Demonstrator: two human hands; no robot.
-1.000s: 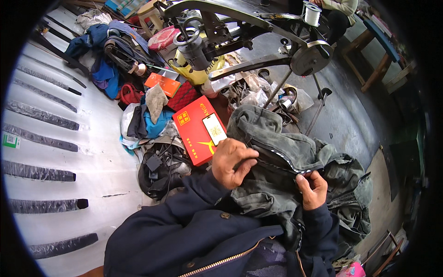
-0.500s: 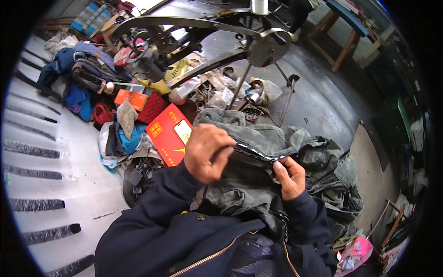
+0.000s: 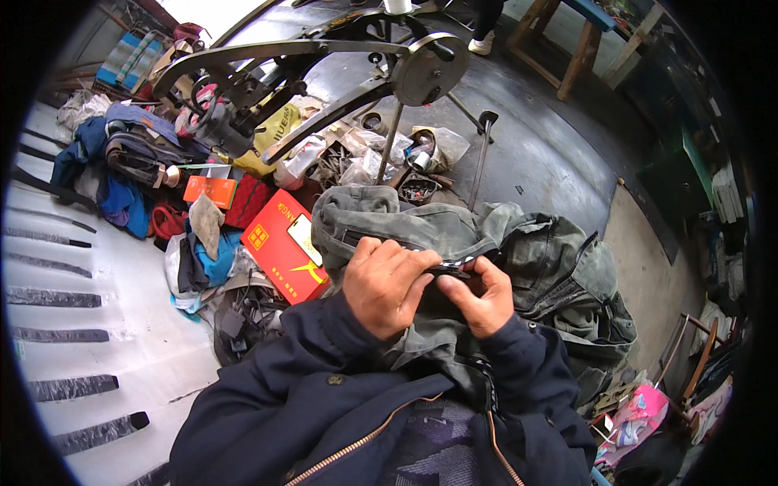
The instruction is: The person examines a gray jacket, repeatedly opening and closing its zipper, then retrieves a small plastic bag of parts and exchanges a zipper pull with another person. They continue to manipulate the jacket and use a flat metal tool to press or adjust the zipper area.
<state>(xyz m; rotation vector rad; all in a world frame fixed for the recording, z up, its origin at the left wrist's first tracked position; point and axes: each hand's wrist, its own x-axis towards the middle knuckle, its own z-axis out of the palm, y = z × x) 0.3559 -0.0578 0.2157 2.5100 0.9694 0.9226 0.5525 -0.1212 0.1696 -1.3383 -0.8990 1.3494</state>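
A faded grey-green cloth garment (image 3: 543, 251), apparently a jacket, lies bunched across my lap. Along its opening runs a dark zipper strip (image 3: 455, 266) with black-and-white edging. My left hand (image 3: 381, 283) pinches this strip, fingers bent over the top and thumb beneath. Close by on its right, my right hand (image 3: 480, 298) grips the same strip between thumb and forefinger. Only a short stretch of the strip shows between the two hands; the rest is covered by my fingers or the folds.
Beyond the garment stands a hand-cranked sewing machine (image 3: 429, 69) on thin metal legs. A red box (image 3: 279, 247), an orange box (image 3: 211, 191) and piled cloth (image 3: 138, 130) lie to the left. Zippers in clear film (image 3: 61, 334) line a pale surface at far left. A wooden-legged bench (image 3: 571, 61) stands far right.
My hands have come closer together along the strip, the left one moving right and its fingers folding over it. The whole view has shifted slightly.
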